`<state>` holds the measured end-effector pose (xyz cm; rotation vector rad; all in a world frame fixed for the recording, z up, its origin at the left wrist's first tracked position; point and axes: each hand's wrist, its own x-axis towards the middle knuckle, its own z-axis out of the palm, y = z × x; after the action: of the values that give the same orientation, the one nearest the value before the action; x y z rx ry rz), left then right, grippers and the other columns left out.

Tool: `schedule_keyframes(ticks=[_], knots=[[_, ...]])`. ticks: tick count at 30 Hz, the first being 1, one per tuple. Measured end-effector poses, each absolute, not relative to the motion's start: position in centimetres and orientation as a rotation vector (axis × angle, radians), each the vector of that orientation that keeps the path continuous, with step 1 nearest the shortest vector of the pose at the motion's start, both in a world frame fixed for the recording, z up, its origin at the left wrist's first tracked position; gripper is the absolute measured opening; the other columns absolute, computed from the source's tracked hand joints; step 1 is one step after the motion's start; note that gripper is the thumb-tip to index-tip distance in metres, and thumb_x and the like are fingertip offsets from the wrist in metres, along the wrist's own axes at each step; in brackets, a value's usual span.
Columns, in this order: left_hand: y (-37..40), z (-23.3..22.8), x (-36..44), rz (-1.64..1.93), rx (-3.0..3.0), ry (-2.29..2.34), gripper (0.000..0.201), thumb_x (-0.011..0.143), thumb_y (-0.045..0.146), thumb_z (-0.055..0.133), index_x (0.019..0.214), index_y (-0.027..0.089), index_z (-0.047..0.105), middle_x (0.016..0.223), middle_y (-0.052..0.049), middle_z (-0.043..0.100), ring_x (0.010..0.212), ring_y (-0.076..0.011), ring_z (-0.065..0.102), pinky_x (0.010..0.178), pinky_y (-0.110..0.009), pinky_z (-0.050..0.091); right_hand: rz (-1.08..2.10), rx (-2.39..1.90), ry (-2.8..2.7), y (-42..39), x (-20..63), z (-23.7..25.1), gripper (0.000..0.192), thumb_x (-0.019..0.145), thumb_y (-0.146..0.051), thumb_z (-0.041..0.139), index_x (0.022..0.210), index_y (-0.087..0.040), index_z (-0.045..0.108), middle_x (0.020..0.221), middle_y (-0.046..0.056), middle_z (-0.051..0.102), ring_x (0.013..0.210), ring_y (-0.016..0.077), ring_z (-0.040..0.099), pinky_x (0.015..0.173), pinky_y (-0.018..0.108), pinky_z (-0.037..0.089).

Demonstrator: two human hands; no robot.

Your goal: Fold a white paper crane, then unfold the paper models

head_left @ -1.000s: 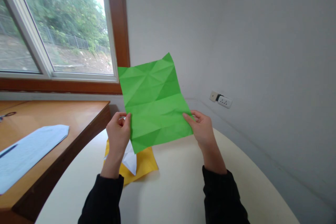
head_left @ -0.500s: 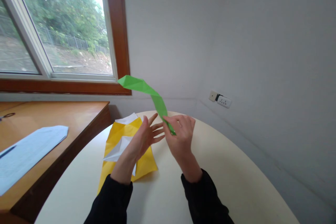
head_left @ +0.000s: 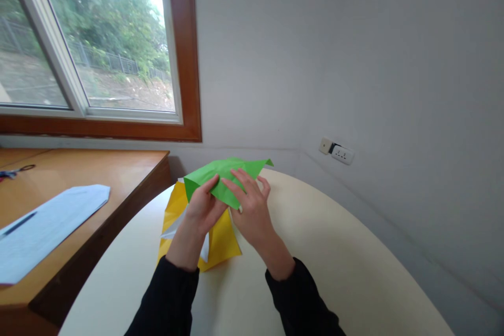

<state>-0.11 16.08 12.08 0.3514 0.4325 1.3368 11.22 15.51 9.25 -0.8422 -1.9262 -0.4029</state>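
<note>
A creased sheet of green paper (head_left: 230, 168) is held up above the round table, its broad face turned toward me. My left hand (head_left: 202, 207) grips its lower left part, thumb on the near face and the other fingers underneath. On the right, my right hand (head_left: 252, 210) has its fingers spread over the paper's near face, with the thumb by the bottom corner. Below and behind my left hand lie a yellow sheet of paper (head_left: 224, 244) and a folded white paper (head_left: 205, 248), both partly hidden by that hand and wrist.
The round cream table (head_left: 315, 257) fills the foreground. To its left, a wooden desk (head_left: 134, 168) carries white papers (head_left: 66, 215), a pen (head_left: 18, 224) and scissors (head_left: 27, 168). Behind are a window (head_left: 118, 52) and a wall socket (head_left: 342, 154).
The green paper has turned from a narrow, curved strip to a broad face and come lower. My left hand, open beside it before, now grips it; my right fingers have spread over it.
</note>
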Motion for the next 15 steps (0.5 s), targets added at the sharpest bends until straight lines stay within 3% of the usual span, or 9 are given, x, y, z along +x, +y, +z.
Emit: schedule_keyframes(ticks=[2, 4, 6, 9, 12, 15], knots=[[16.1, 12.2, -0.1, 1.376, 0.369, 0.439, 0.031, 0.087, 0.01, 0.037, 0.108, 0.005, 0.059, 0.091, -0.013, 0.07, 0.097, -0.0231, 0.064, 0.092, -0.037, 0.048, -0.447, -0.97, -1.83, 15.7, 11.8, 9.4, 0.042, 0.078, -0.006, 0.048, 0.113, -0.025, 0.059, 0.123, 0.008, 0.055, 0.118, 0.0258, 0.044, 0.098, 0.048, 0.018], [16.1, 12.2, -0.1, 1.395, 0.389, 0.453, 0.033, 0.086, 0.009, 0.038, 0.114, 0.005, 0.056, 0.095, -0.014, 0.07, 0.098, -0.025, 0.064, 0.093, -0.04, 0.047, -0.462, -1.085, -1.698, 15.8, 12.2, 9.6, 0.038, 0.078, -0.012, 0.052, 0.112, -0.027, 0.06, 0.111, 0.009, 0.058, 0.106, 0.0272, 0.049, 0.092, 0.048, 0.026], [16.1, 12.3, -0.2, 1.413, 0.393, 0.473, 0.035, 0.086, 0.009, 0.039, 0.117, 0.004, 0.054, 0.096, -0.015, 0.07, 0.096, -0.0257, 0.065, 0.092, -0.041, 0.048, -0.391, -1.121, -1.648, 16.1, 12.6, 9.8, 0.039, 0.08, -0.017, 0.053, 0.118, -0.026, 0.058, 0.087, 0.006, 0.061, 0.085, 0.0222, 0.055, 0.083, 0.042, 0.034], [16.0, 12.5, -0.3, 1.43, 0.391, 0.498, 0.036, 0.085, 0.008, 0.039, 0.118, 0.004, 0.054, 0.096, -0.015, 0.07, 0.093, -0.026, 0.066, 0.091, -0.042, 0.049, -0.087, -1.042, -1.78, 16.4, 13.1, 9.9, 0.054, 0.082, -0.017, 0.049, 0.134, -0.025, 0.04, 0.058, -0.004, 0.053, 0.057, 0.0138, 0.052, 0.068, 0.029, 0.042], [15.9, 12.7, -0.2, 1.421, 0.383, 0.528, 0.034, 0.085, 0.006, 0.037, 0.113, 0.004, 0.057, 0.091, -0.014, 0.071, 0.093, -0.0258, 0.066, 0.092, -0.042, 0.049, 0.185, -0.977, -1.938, 16.5, 13.6, 10.1, 0.066, 0.081, -0.014, 0.047, 0.142, -0.026, 0.023, 0.057, -0.007, 0.057, 0.051, 0.0123, 0.053, 0.058, 0.022, 0.045], [15.9, 12.6, -0.2, 1.419, 0.377, 0.552, 0.029, 0.085, 0.005, 0.037, 0.099, 0.004, 0.062, 0.084, -0.014, 0.072, 0.094, -0.0255, 0.066, 0.092, -0.041, 0.049, 0.192, -0.936, -2.065, 16.3, 13.7, 10.2, 0.067, 0.08, -0.009, 0.045, 0.141, -0.027, 0.025, 0.073, -0.002, 0.068, 0.065, 0.015, 0.062, 0.065, 0.025, 0.05]])
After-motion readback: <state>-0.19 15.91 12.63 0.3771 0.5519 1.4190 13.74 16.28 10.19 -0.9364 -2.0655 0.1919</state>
